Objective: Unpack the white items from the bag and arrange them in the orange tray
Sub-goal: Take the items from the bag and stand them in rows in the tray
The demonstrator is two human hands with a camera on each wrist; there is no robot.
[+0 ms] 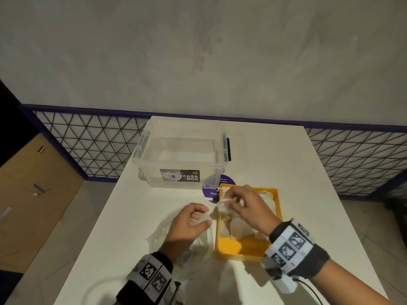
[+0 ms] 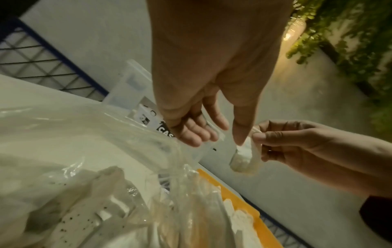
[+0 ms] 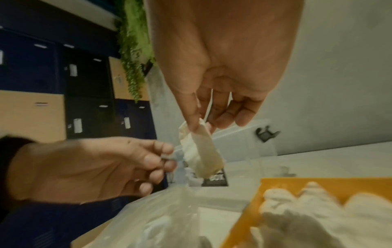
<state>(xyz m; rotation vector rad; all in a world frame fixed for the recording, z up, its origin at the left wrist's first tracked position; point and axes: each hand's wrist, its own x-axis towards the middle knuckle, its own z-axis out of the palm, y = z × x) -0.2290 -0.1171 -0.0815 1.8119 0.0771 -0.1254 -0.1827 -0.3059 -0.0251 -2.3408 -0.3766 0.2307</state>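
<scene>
Orange tray [image 1: 240, 252] at lower centre of the head view already carries several white items [image 1: 236, 227], with its near end bare. Right hand [image 1: 246, 208] pinches one more crumpled white item [image 1: 222, 205] between thumb and forefinger, above the tray's left rim. Left hand [image 1: 189, 225], its grip curled, holds the mouth of the clear plastic bag [image 1: 193, 245] on the white surface [image 1: 286, 161]. More white items show inside the bag, so I judge the unpacking well under way, not finished.
</scene>
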